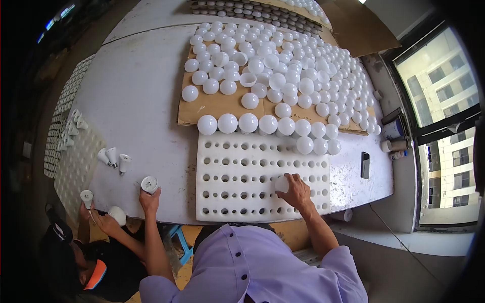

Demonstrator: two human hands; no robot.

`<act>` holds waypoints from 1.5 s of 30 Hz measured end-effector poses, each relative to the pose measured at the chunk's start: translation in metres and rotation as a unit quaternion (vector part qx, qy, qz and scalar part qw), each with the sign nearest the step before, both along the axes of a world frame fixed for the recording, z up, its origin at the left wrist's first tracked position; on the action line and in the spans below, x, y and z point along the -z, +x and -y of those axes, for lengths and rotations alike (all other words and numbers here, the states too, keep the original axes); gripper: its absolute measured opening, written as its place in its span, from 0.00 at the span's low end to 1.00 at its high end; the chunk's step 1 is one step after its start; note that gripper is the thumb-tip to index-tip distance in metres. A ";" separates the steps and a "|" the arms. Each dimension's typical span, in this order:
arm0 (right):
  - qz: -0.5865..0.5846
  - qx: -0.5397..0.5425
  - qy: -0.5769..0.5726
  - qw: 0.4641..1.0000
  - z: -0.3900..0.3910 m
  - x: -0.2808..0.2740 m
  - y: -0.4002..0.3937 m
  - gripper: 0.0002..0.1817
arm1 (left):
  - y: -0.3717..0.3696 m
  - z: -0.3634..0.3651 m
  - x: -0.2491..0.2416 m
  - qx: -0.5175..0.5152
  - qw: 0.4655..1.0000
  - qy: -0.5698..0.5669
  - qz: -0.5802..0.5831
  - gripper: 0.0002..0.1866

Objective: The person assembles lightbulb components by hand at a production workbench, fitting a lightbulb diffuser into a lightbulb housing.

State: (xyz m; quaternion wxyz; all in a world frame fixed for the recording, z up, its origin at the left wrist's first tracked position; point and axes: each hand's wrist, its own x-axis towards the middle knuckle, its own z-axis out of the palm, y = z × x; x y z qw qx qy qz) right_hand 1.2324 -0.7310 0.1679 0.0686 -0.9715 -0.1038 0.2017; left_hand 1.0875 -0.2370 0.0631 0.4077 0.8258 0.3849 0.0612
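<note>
My left hand (149,201) holds a white bulb base (149,185) upright by its lower part, over the table's front edge, with its open round top facing up. My right hand (297,192) grips a white dome cover (282,184) above the right part of the white foam tray (230,187), which has rows of round holes. Along the tray's back edge stands a row of white domes (247,123). Behind them, many more domes (277,81) cover a brown cardboard sheet (194,109).
A co-worker at the left holds a bulb base (87,196). Several bulb bases (111,156) lie on the table (131,96), near another foam tray (86,151). A black phone (365,165) lies at the right, before a window (439,86). A blue stool (182,242) stands below.
</note>
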 end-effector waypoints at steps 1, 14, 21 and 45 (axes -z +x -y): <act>0.029 0.021 0.073 0.997 0.001 -0.006 0.000 0.39 | -0.003 0.011 0.004 -0.002 1.000 -0.002 -0.002 0.32; -0.228 -0.026 0.635 0.738 -0.061 -0.036 -0.024 0.44 | 0.035 0.183 -0.137 0.347 0.778 -0.506 0.136 0.25; -0.232 -0.115 0.604 0.754 -0.078 -0.050 -0.034 0.44 | 0.031 0.173 -0.141 0.424 0.781 -0.458 0.018 0.33; -0.147 -0.265 0.374 0.877 -0.096 -0.067 -0.047 0.47 | 0.026 0.182 -0.157 0.469 0.843 -0.262 -0.030 0.33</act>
